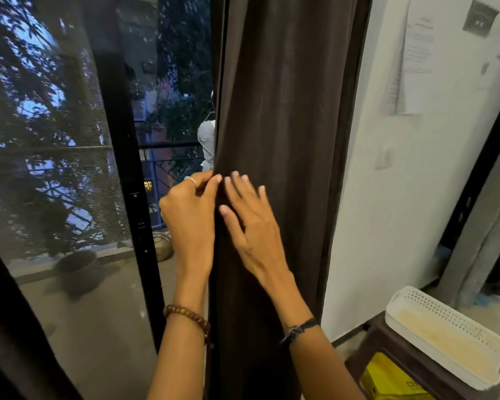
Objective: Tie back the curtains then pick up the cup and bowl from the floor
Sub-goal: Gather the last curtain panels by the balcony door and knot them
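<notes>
Brown curtain [286, 140] is gathered, left hand [189, 215] pinching its edge, right hand [251, 226] pressing flat with straight fingers; tying probably comes next.

No text can be read anywhere in this view. Printed sheets [416, 53] taped to the white wall [373, 197] carry lines of type too blurred to make out. Dark lettering on a yellow box [387, 379] under the stool [387, 336] is cut off and illegible.
</notes>
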